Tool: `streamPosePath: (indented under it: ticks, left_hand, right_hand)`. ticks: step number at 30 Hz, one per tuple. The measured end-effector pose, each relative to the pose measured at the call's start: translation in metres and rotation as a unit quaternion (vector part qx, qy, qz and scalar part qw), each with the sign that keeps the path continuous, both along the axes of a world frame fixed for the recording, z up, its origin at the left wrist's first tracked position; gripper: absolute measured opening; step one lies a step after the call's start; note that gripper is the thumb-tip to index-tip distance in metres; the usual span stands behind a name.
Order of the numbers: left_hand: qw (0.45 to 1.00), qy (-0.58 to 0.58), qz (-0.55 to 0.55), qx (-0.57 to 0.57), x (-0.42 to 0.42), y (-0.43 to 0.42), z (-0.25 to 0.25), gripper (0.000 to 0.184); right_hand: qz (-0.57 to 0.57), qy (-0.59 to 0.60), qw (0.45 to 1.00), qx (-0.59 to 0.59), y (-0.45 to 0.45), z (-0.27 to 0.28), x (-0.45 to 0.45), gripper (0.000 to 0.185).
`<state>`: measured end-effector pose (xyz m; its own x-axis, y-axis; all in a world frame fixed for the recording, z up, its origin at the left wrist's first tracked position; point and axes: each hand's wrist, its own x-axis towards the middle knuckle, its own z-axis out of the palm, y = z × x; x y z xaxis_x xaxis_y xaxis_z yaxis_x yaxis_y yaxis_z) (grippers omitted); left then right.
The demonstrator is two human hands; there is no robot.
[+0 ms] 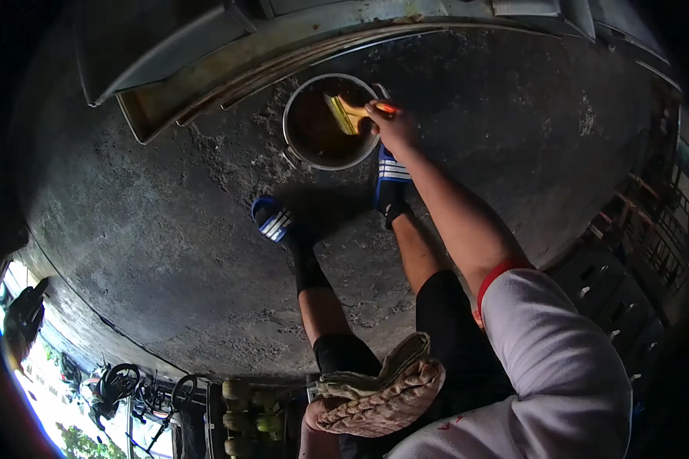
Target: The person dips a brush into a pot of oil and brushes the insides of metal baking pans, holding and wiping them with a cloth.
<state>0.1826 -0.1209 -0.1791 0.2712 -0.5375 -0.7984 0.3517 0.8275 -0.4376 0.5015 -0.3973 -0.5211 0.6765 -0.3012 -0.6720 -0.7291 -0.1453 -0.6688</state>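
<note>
My right hand [394, 128] is closed around the handle of a wide, flat paintbrush [347, 115] with a yellow and orange body. Its bristles point down over a round metal pot [288, 141] with side handles, which stands on the floor. Dark brown liquid [314, 126] lies inside; whether the bristle tips touch it I cannot tell. Down by my lap, my left hand [315, 417] grips a thick, folded, quilted brown cloth [383, 402]. The cloth hides part of that hand's fingers.
My feet in blue striped slides [274, 220] stand close to the pot on rough concrete floor [168, 229]. Metal channels and bars [207, 99] lie along the far edge. A motorbike [115, 386] stands at lower left, a dark cabinet [612, 298] at right.
</note>
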Motion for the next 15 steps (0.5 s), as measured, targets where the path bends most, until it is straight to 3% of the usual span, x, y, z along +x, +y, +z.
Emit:
streamPosePath:
  ticks: [2,5,7,13,14,15]
  left_hand:
    - [1.000,-0.020,0.005,-0.011,0.004,0.004,0.005,0.053]
    - [0.998,-0.048,0.019,-0.033,0.008,0.014,0.015,0.053]
    - [0.996,-0.063,0.033,-0.058,0.014,0.023,0.023,0.053]
    - [0.976,-0.112,0.112,-0.147,0.035,0.063,0.053,0.053]
    - [0.973,-0.121,0.121,-0.156,0.039,0.070,0.058,0.053]
    - [0.971,-0.136,0.119,-0.155,0.043,0.075,0.062,0.053]
  right_hand:
    - [-0.095,0.078,0.989,0.085,-0.022,0.023,-0.006,0.021]
    - [-0.141,0.072,0.975,0.158,-0.052,0.062,-0.021,0.021]
    - [-0.183,0.057,0.944,0.269,-0.060,0.102,-0.027,0.021]
    - [-0.159,-0.057,0.892,0.419,-0.025,0.288,0.009,0.022]
    - [-0.151,-0.065,0.893,0.420,-0.010,0.323,0.023,0.022]
    - [-0.097,-0.153,0.913,0.366,0.013,0.359,0.039,0.019]
